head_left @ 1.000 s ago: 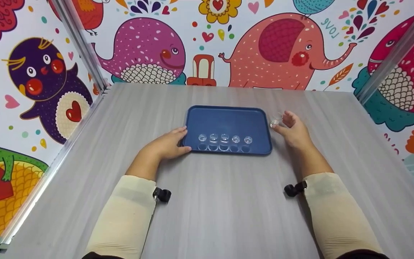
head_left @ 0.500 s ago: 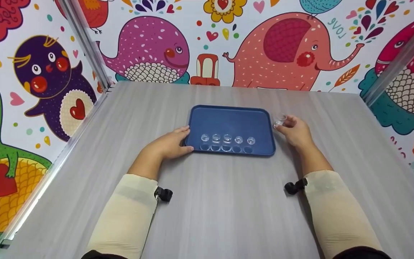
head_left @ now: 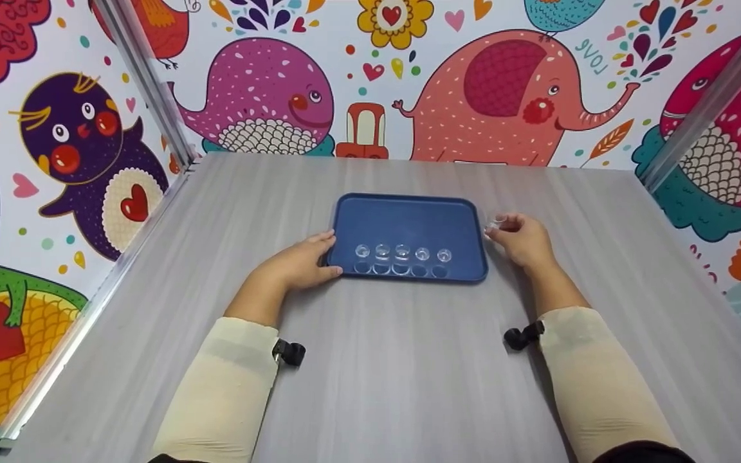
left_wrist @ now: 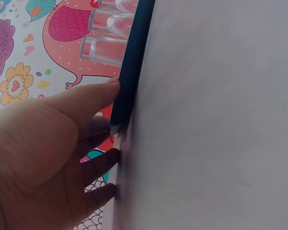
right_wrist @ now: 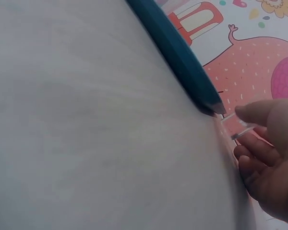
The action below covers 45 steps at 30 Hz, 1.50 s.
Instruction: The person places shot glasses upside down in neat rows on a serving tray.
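Note:
A row of several small clear glasses stands along the near side of a blue tray in the head view. My left hand rests against the tray's left edge, its thumb at the near corner and its fingers extended along the side. In the left wrist view that thumb touches the dark rim. Just off the tray's right edge, my right hand pinches another small clear glass between thumb and fingers; the fingers partly cover it.
The tray lies on a grey wood-grain table. Behind it rises a wall with cartoon animals, and metal posts stand at the back corners. A small black camera sits on each wrist.
My right fingers have drawn in around the small glass from a more spread pose. My left hand stays at the tray's edge, and the row of glasses keeps its place.

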Tool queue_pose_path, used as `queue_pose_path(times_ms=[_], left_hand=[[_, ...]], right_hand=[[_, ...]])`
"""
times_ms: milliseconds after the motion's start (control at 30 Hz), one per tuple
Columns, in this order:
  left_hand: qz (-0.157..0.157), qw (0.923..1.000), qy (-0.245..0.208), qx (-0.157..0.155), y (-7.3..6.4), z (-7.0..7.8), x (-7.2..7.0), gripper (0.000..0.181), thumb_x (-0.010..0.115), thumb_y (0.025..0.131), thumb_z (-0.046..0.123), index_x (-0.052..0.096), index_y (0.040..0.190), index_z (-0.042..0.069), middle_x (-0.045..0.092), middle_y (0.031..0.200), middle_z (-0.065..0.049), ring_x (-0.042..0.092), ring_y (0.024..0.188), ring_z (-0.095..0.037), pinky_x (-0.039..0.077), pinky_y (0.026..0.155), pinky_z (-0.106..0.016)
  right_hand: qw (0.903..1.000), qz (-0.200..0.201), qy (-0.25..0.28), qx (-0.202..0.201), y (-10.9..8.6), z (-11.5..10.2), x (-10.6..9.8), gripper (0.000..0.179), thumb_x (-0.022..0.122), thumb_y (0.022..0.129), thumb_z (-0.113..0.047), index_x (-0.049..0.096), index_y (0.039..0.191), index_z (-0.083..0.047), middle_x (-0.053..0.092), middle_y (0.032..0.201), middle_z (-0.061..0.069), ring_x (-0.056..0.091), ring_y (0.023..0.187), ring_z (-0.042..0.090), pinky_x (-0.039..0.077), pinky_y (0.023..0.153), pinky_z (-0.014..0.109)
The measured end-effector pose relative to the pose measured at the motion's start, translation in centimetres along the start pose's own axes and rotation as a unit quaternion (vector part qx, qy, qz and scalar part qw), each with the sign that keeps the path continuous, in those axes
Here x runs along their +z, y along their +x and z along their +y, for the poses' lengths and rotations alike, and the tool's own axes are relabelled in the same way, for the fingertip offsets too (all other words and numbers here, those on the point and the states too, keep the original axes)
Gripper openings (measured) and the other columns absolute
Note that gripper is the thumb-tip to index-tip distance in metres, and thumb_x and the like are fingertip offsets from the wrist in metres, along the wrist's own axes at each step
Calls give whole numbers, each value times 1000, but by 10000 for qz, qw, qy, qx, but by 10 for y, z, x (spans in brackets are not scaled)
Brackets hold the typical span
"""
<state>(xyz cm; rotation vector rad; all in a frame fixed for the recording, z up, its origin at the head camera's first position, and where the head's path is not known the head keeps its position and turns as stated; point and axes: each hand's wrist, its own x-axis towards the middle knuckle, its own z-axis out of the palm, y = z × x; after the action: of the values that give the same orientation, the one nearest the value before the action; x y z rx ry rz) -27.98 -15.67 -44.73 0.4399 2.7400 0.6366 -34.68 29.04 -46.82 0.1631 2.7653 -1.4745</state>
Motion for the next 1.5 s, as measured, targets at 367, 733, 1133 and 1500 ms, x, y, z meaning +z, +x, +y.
queue_pose_path(times_ms=[367, 733, 1133, 1500], left_hand=[[-12, 10000, 33, 27, -1, -1, 0, 81, 64, 106, 42, 29, 169, 4, 20, 181, -8, 19, 168, -33, 18, 138, -52], [1, 10000, 0, 75, -1, -1, 1, 81, 64, 106, 41, 30, 168, 1, 21, 181, -10, 20, 168, -34, 18, 139, -51], [-20, 9999, 71, 94, -1, 0, -1, 81, 64, 106, 41, 29, 168, 1, 21, 181, -10, 20, 168, -34, 19, 138, -51], [16, 9998, 107, 155, -1, 1, -1, 81, 64, 106, 40, 31, 167, -1, 22, 180, -12, 21, 168, -35, 19, 138, -52]], right_hand=[[9940, 198, 1052, -244, -18, -26, 5, 42, 82, 95, -30, 64, 127, -9, 66, 111, 3, 70, 95, 22, 65, 81, 31], [9859, -447, 1364, -864, -53, -59, 1, 37, 79, 99, -30, 62, 124, -9, 78, 111, 0, 77, 106, 18, 65, 88, 22], [9770, -517, 1347, -1570, -68, -69, 4, 37, 82, 97, -31, 74, 127, -10, 69, 98, 0, 66, 87, 15, 64, 82, 25], [9757, -395, 1287, -1727, -66, -67, 4, 39, 85, 94, -30, 76, 128, -14, 75, 101, -2, 67, 91, 14, 59, 77, 16]])
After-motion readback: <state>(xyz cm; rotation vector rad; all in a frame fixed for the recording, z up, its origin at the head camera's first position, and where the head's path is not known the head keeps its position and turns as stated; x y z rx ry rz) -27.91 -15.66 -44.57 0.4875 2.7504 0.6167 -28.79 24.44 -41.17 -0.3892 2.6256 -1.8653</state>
